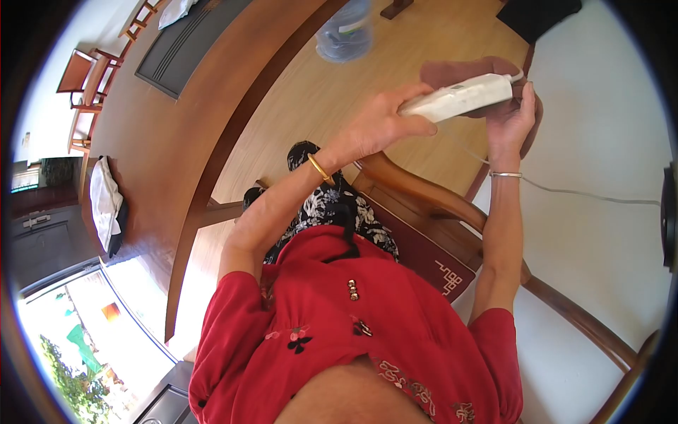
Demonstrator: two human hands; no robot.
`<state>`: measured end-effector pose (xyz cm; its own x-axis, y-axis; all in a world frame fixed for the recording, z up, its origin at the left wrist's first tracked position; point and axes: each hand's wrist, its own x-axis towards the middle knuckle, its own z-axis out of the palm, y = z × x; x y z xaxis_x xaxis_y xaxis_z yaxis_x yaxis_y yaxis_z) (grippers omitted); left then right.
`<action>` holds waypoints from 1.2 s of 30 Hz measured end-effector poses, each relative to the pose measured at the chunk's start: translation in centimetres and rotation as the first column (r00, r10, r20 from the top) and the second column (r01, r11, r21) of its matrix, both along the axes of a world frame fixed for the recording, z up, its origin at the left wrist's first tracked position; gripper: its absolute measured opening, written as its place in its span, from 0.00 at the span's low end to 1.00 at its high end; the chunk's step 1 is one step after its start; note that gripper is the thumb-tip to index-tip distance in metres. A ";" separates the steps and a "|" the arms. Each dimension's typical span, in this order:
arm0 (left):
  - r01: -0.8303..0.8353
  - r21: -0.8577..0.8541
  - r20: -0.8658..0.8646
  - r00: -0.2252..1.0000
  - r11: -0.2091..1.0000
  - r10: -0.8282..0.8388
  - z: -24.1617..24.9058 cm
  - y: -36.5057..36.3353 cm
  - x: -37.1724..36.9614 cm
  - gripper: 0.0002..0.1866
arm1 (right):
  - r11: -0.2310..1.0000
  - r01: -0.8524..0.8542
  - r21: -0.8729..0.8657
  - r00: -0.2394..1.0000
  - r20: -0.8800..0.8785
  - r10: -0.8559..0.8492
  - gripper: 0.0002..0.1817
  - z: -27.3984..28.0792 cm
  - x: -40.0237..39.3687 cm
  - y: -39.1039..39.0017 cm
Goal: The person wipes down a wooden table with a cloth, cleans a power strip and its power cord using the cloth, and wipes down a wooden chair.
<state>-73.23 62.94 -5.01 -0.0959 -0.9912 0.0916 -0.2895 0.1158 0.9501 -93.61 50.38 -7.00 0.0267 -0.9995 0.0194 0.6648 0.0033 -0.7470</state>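
My left hand [388,120], with a gold bangle at the wrist, grips one end of a long white power strip [462,97]. The strip is held in the air, slightly tilted, and its cord leaves from the far end. My right hand [510,127], wearing a silver bracelet, is closed on a brown cloth [459,71] at that far end. The cloth spreads behind the strip and hangs past my right hand. My right thumb points up beside the strip's end; the other right fingers are mostly hidden.
A thin cord [593,194] runs past my right wrist toward the wall. A wooden bench with a dark red cushion [424,258] is beside me. On my left stands a large wooden table [162,134] with white cloth [106,198]. A clear water jug [345,35] sits on the floor.
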 end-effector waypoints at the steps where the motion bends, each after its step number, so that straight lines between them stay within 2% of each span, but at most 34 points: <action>1: 0.118 0.161 -0.371 0.927 0.980 -0.051 -0.1 -0.1 -0.2 0.26 | 1.000 0.007 -0.004 1.000 0.002 -0.007 0.17 0.3 0.3 0.2; 2: 0.125 0.158 -0.369 0.928 0.980 -0.059 -0.3 -0.1 -0.2 0.26 | 0.999 0.026 0.036 1.000 -0.011 -0.026 0.19 0.6 0.5 0.4; 4: 0.318 0.394 -0.729 0.680 0.862 0.083 -1.2 -0.2 -0.3 0.25 | 0.998 0.011 0.054 0.998 -0.055 -0.008 0.22 1.2 0.5 0.9; 5: 0.322 0.393 -0.728 0.682 0.861 0.078 -1.7 -0.3 -0.3 0.25 | 0.998 0.017 0.053 0.998 -0.053 -0.014 0.22 1.0 0.4 0.7; 7: 0.438 0.351 -0.887 0.439 0.828 0.144 -2.6 -0.4 -0.5 0.26 | 0.996 -0.064 0.058 0.997 -0.028 0.065 0.22 0.1 0.0 0.2; 11: 0.447 0.336 -0.890 0.439 0.829 0.124 -2.5 -0.3 -0.7 0.27 | 0.998 -0.048 0.051 0.998 -0.043 0.050 0.20 0.7 0.2 0.7; 16: 0.521 0.292 -0.936 0.327 0.802 0.129 -2.7 -0.7 -0.4 0.27 | 0.998 -0.053 0.040 0.996 -0.067 0.055 0.18 0.5 0.0 0.7; 20: 0.428 0.367 -0.894 0.409 0.826 0.185 -2.6 -0.5 -1.2 0.25 | 0.998 -0.057 0.002 0.995 -0.078 0.056 0.16 0.6 0.2 0.7; 21: 0.249 0.320 -0.756 0.648 0.914 0.088 -2.8 -0.3 -1.7 0.25 | 0.998 -0.060 0.019 0.998 -0.009 0.060 0.13 1.0 0.4 0.9; 22: 0.089 0.210 -0.540 0.840 0.974 0.039 -2.9 0.0 -2.2 0.26 | 0.997 -0.064 0.037 0.996 0.058 0.062 0.10 1.2 0.5 1.1; 23: 0.090 0.212 -0.542 0.839 0.973 0.041 -2.8 0.3 -2.8 0.26 | 0.997 -0.064 0.040 0.996 0.056 0.062 0.10 1.2 0.5 1.1; 24: -0.098 -0.008 -0.258 0.962 0.995 0.093 -2.7 0.7 -3.4 0.27 | 0.999 -0.038 0.016 0.998 0.049 0.037 0.10 1.1 0.5 1.0; 25: -0.204 -0.270 0.028 0.975 0.941 0.219 -2.6 1.3 -3.9 0.29 | 1.000 -0.014 -0.006 0.999 0.040 0.014 0.11 0.9 0.4 1.0; 27: -0.212 -0.187 0.022 0.975 0.959 0.219 -1.6 1.9 -4.1 0.30 | 1.000 0.002 -0.012 1.000 0.022 -0.002 0.09 0.6 0.3 0.6; 29: -0.237 -0.340 0.130 0.947 0.910 0.295 -1.9 1.8 -4.1 0.29 | 0.997 0.078 -0.019 0.997 -0.017 -0.078 0.06 0.5 0.2 0.2; 30: -0.241 -0.337 0.130 0.946 0.910 0.298 -2.1 1.7 -4.1 0.29 | 0.997 0.074 -0.017 0.997 -0.018 -0.074 0.06 0.1 -0.1 -0.1; 32: -0.211 -0.489 0.211 0.913 0.846 0.350 -2.4 1.6 -4.0 0.30 | 0.999 -0.014 -0.036 0.998 0.065 0.016 0.04 -0.2 -0.5 -0.5; 36: -0.152 -0.564 0.302 0.877 0.812 0.375 -2.4 2.0 -3.9 0.30 | 0.993 -0.100 -0.065 0.994 0.037 0.102 0.10 0.5 -0.9 -0.1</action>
<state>-77.14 64.91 -7.46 0.0252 -0.7994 0.6003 -0.7051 0.4114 0.5776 -94.49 50.27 -6.55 0.1252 -0.9885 0.0852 0.6926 0.0256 -0.7209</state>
